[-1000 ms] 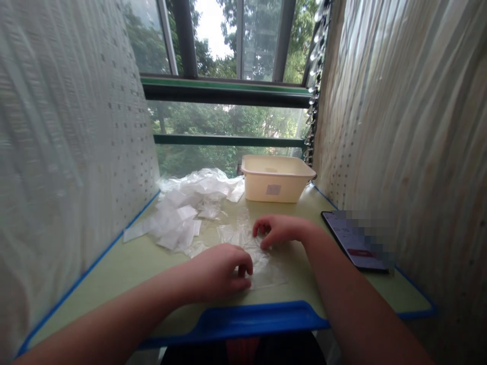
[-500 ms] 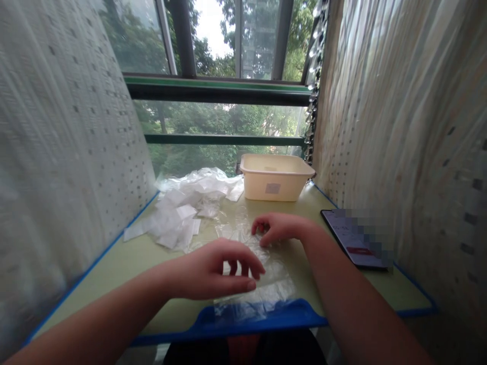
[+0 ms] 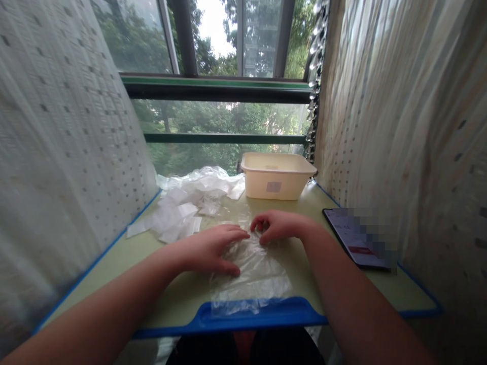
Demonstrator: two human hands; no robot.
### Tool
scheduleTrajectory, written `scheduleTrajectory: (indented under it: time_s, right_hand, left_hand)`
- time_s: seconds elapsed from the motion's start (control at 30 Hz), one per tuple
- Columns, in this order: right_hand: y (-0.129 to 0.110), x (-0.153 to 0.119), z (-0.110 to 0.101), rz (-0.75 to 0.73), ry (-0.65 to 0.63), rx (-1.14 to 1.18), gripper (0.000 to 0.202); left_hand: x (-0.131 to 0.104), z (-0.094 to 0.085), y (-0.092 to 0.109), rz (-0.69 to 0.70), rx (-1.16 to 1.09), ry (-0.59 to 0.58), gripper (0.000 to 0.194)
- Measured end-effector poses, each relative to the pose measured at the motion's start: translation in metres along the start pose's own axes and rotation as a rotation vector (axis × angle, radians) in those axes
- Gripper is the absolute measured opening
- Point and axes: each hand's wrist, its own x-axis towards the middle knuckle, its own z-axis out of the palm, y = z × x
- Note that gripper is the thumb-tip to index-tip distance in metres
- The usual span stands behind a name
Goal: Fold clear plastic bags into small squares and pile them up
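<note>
A clear plastic bag (image 3: 258,279) lies crinkled on the green table in front of me, its near end over the blue tray edge. My left hand (image 3: 213,248) rests on the bag's left side, fingers stretched forward and thumb apart. At the bag's far right part, my right hand (image 3: 279,226) is curled with fingertips down on the plastic; a gap shows between thumb and fingers. Neither hand visibly grips anything.
A pile of white and clear plastic bags (image 3: 182,203) lies at the back left. Behind, a cream plastic tub (image 3: 254,185) stands by the window. A phone (image 3: 357,243) lies on the right. Curtains (image 3: 68,126) hang on both sides.
My left hand has moved forward and down onto the bag, its fingers straightening. The bag looks flatter and more spread. My right hand has barely moved.
</note>
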Motion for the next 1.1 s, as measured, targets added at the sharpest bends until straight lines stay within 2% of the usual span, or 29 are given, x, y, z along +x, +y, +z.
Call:
scheduleTrajectory:
  time_s: [0.2, 0.33, 0.43, 0.5, 0.57, 0.7, 0.83, 0.93, 1.1]
  right_hand:
    - [0.000, -0.004, -0.004, -0.060, 0.028, 0.020, 0.041]
    - [0.003, -0.004, -0.006, -0.059, 0.070, 0.077, 0.033]
    - [0.005, -0.003, -0.006, -0.028, 0.165, 0.112, 0.025]
    - [0.006, -0.002, -0.006, 0.017, 0.240, 0.120, 0.021]
    - [0.007, -0.001, -0.006, 0.058, 0.304, 0.100, 0.019]
    - [0.004, 0.004, -0.002, 0.071, 0.372, 0.020, 0.017]
    - [0.001, 0.008, 0.003, -0.012, 0.332, -0.087, 0.028]
    - [-0.001, 0.009, 0.005, -0.071, 0.297, -0.146, 0.033]
    - [-0.004, 0.006, 0.005, -0.060, 0.247, -0.119, 0.028]
  left_hand:
    - [0.003, -0.004, -0.006, 0.016, -0.029, -0.023, 0.069]
    - [0.002, -0.004, -0.006, 0.044, -0.014, 0.026, 0.062]
    - [0.004, -0.004, -0.010, 0.000, 0.065, 0.203, 0.041]
    - [0.006, -0.002, -0.016, -0.145, 0.165, 0.353, 0.032]
    - [0.008, 0.001, -0.023, -0.295, 0.270, 0.426, 0.030]
    - [0.013, 0.009, -0.030, -0.441, 0.462, 0.407, 0.035]
    - [0.020, 0.014, -0.026, -0.521, 0.639, 0.380, 0.047]
    - [0.023, 0.016, -0.024, -0.543, 0.658, 0.331, 0.048]
    - [0.024, 0.017, -0.027, -0.520, 0.582, 0.320, 0.038]
